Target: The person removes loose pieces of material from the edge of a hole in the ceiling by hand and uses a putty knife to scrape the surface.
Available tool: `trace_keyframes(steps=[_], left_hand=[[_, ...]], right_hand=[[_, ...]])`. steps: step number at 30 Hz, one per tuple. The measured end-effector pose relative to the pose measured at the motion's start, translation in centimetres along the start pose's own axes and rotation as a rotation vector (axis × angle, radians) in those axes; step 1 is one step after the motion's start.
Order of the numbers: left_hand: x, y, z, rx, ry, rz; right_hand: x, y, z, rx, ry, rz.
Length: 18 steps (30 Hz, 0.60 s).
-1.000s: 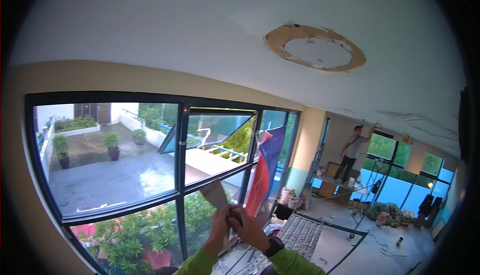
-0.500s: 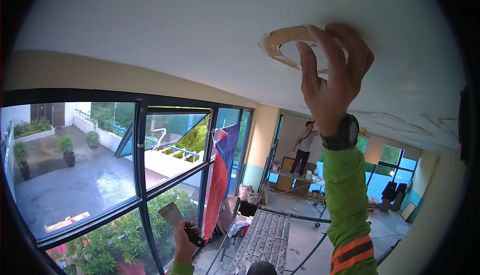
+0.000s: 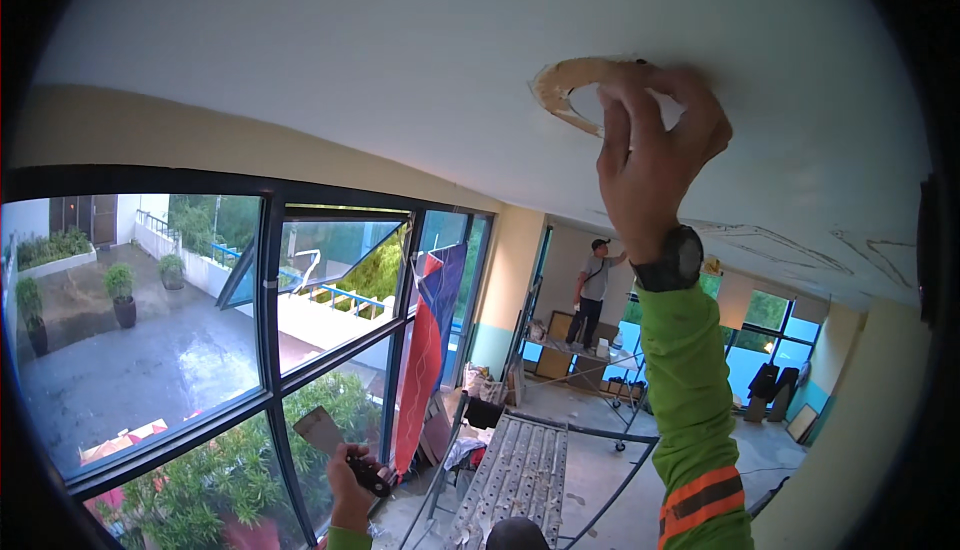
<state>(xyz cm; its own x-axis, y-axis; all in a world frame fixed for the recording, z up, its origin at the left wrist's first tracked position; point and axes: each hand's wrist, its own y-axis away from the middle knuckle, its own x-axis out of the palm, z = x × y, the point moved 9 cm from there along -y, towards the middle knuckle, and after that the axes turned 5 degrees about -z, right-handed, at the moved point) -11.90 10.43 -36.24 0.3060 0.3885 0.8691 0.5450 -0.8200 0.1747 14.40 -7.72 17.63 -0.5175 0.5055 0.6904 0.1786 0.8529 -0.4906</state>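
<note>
A brown ring-shaped patch (image 3: 558, 88) with ragged pale edges shows on the white ceiling (image 3: 350, 40), around a lighter round middle. Raised overhead, my right hand (image 3: 655, 170) has its fingertips bent inward and drawn together against the ring's right part, covering it. Whatever lies between those fingertips is hidden. Lower down, near the window, my left hand (image 3: 350, 480) is closed around the dark handle of a putty knife (image 3: 322, 432). Its flat blade points up and to the left.
Below me is a perforated metal scaffold platform (image 3: 515, 470) with dark rails. Dark-framed windows (image 3: 275, 295) line the left, one pane tilted outward. A red and blue cloth (image 3: 425, 350) hangs there. Farther off, a person (image 3: 592, 290) stands on another scaffold, one arm raised.
My right hand's fingers have drawn closer together at the ring. My left hand with the putty knife has shifted slightly left and down. The view has turned slightly.
</note>
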Motion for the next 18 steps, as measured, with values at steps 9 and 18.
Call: trace_keyframes(steps=[9,18], left_hand=[[-0.2,0.9,-1.2,0.032,-0.053,-0.03],[-0.3,0.6,-0.5,0.025,-0.025,-0.006]], right_hand=[[2.4,4.9,1.3,-0.078,-0.056,0.305],[0.7,-0.1,0.4,-0.039,0.056,-0.076]])
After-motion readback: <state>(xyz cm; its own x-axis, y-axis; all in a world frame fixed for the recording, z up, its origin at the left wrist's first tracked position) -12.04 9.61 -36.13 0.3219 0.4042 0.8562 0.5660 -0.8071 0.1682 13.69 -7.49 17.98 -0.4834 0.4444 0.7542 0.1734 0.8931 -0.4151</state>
